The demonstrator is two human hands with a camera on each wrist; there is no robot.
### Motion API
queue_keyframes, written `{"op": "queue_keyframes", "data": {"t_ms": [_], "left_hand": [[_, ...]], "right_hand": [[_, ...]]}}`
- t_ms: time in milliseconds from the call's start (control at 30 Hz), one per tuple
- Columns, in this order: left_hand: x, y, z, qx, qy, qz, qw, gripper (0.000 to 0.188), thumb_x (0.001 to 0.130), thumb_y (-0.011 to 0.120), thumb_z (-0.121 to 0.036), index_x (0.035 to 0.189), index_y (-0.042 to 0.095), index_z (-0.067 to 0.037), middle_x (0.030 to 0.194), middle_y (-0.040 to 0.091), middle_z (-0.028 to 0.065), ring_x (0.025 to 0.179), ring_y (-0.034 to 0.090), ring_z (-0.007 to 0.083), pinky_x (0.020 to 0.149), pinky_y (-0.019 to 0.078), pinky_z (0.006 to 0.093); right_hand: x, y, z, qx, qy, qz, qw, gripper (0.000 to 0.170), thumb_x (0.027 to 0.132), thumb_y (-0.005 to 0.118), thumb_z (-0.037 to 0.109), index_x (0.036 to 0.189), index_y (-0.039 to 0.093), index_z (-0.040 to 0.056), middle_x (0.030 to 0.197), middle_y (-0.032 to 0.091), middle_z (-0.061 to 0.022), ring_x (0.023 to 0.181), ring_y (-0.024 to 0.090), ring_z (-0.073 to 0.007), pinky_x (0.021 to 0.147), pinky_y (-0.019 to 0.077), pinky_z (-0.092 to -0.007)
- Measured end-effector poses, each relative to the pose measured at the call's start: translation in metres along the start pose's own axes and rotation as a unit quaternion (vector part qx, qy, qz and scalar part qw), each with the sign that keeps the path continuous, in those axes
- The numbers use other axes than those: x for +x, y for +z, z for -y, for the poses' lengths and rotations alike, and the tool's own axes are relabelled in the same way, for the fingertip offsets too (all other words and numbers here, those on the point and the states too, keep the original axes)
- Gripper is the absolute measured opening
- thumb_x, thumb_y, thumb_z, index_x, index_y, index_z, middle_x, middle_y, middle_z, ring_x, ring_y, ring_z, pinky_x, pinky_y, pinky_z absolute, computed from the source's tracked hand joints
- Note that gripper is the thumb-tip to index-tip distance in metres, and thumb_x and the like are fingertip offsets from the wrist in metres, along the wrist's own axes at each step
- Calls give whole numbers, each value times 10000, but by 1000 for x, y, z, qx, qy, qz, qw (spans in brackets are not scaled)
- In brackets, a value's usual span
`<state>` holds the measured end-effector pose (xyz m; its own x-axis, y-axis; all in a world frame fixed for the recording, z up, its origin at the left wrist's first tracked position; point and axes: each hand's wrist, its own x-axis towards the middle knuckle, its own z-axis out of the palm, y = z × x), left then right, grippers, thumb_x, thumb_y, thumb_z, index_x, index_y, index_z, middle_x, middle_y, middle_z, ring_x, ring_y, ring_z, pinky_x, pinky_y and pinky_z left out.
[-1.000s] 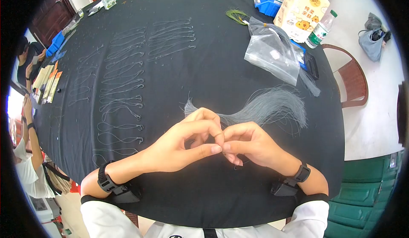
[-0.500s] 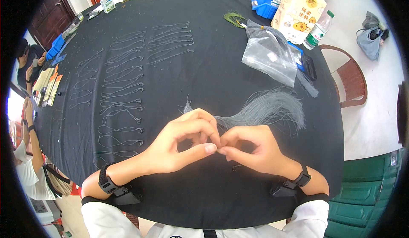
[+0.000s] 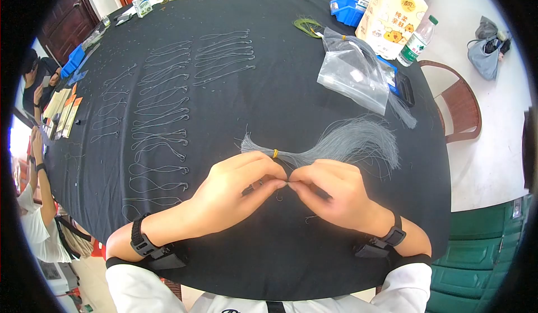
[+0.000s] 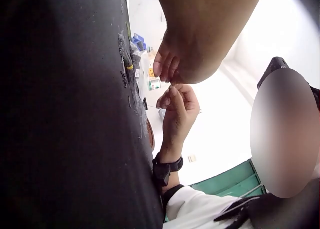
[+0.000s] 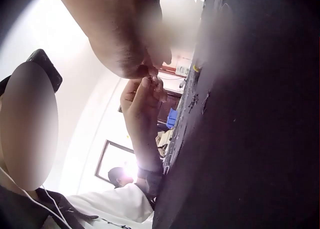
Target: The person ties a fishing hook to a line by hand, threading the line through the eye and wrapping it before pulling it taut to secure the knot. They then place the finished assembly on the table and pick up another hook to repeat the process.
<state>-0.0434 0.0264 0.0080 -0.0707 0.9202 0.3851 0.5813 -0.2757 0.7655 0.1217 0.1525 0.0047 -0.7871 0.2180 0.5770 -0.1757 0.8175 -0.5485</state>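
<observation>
In the head view both hands meet above the near part of the black table. The left hand (image 3: 232, 187) and the right hand (image 3: 336, 189) pinch a thin dark thread between thumb and forefinger, their tips almost touching. A short curl of thread (image 3: 279, 197) hangs under the left fingertips, and another thread end (image 3: 309, 218) shows below the right hand. Just beyond the hands lies a bundle of grey threads (image 3: 358, 142) tied with a yellow band (image 3: 275, 153). The wrist views show the fingertips together, but the pinched part is too small to make out.
Looped grey threads (image 3: 159, 122) lie in columns on the left of the black table (image 3: 269, 257). At the back right are a clear plastic bag (image 3: 356, 75), a blue bin (image 3: 347, 10), a tissue pack (image 3: 390, 19) and a bottle (image 3: 417, 41). Another person sits at the far left.
Both hands have flattened, with their fingertips drawn level and slightly higher. The yellow band on the bundle, earlier hidden behind the left hand, now shows. A thread curl has appeared beneath the left fingertips.
</observation>
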Motion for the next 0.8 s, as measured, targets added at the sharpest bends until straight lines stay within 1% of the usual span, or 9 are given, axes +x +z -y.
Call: {"op": "queue_keyframes", "data": {"t_ms": [133,233,333,433,633,733,767,800], "left_hand": [[0,0,2,22,29,-12,999,152,773,683,20,907,619,-10,833,617,107,725,615,257,623,502,327],[0,0,1,30,42,-25,998,157,764,682,29,903,617,-4,841,615,116,731,616,265,629,504,331],[0,0,1,37,56,-29,997,158,760,682,34,900,615,2,850,615,119,736,618,264,630,507,330],[0,1,1,35,61,-32,997,160,757,684,38,898,614,6,851,615,118,738,620,259,625,508,326],[-2,1,0,29,64,-39,997,167,759,691,35,906,616,7,849,614,118,739,620,258,618,505,323],[-2,1,0,32,69,-37,996,170,761,699,24,910,619,6,856,614,115,746,620,259,629,507,328],[-2,1,-1,35,71,-37,996,171,761,702,20,911,620,6,859,614,114,750,620,260,634,508,331],[-1,1,-1,37,70,-35,996,175,758,711,22,911,628,5,860,619,109,736,620,228,622,508,307]], "right_hand": [[1,0,0,-7,-2,-8,1000,129,735,712,-25,845,662,21,699,632,-75,567,610,-174,516,454,-262],[0,-1,-1,27,22,-11,999,121,738,706,-29,845,673,18,707,643,-82,572,615,-175,522,456,-260],[-1,-3,1,42,52,3,998,85,778,695,13,848,648,13,715,638,-93,570,605,-194,520,467,-293],[-1,-3,3,73,83,4,994,63,793,687,22,846,654,14,701,640,-87,544,593,-163,502,456,-274],[-3,-4,7,132,161,22,978,59,799,691,43,847,666,19,683,637,-83,538,587,-151,498,446,-264],[-1,-7,8,76,112,30,990,78,784,695,36,848,655,16,687,632,-85,553,593,-181,517,459,-282],[0,-7,8,53,83,30,995,90,776,695,32,851,648,15,688,625,-87,565,595,-195,526,464,-292],[0,-7,9,30,55,29,998,102,768,695,27,853,642,14,689,618,-89,576,597,-210,534,469,-303]]}}
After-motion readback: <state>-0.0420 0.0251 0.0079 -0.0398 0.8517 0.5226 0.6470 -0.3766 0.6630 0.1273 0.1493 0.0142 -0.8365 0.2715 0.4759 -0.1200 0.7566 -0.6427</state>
